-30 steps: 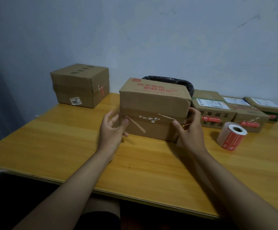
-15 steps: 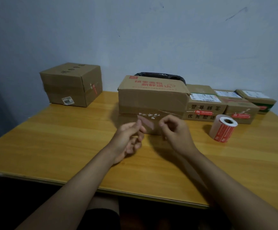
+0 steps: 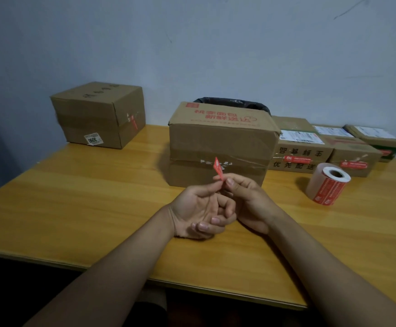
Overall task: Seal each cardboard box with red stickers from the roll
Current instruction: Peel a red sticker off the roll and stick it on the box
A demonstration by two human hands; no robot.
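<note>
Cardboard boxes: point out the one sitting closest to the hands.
The big middle box with red print on top, directly behind the sticker; the others sit farther left or right.

Two bare forearms enter from the bottom of the frame, with no sleeve, watch, bracelet or ring on either. The left hand (image 3: 198, 210) and right hand (image 3: 249, 204), at centre frame, have short, unpainted nails. No clothing is visible on the arms.

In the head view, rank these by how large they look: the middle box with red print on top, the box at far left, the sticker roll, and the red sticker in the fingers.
1. Middle box, nearer the camera, so its lead over the next is unsure.
2. Far-left box.
3. Sticker roll.
4. Red sticker, pinched by both hands.
</note>
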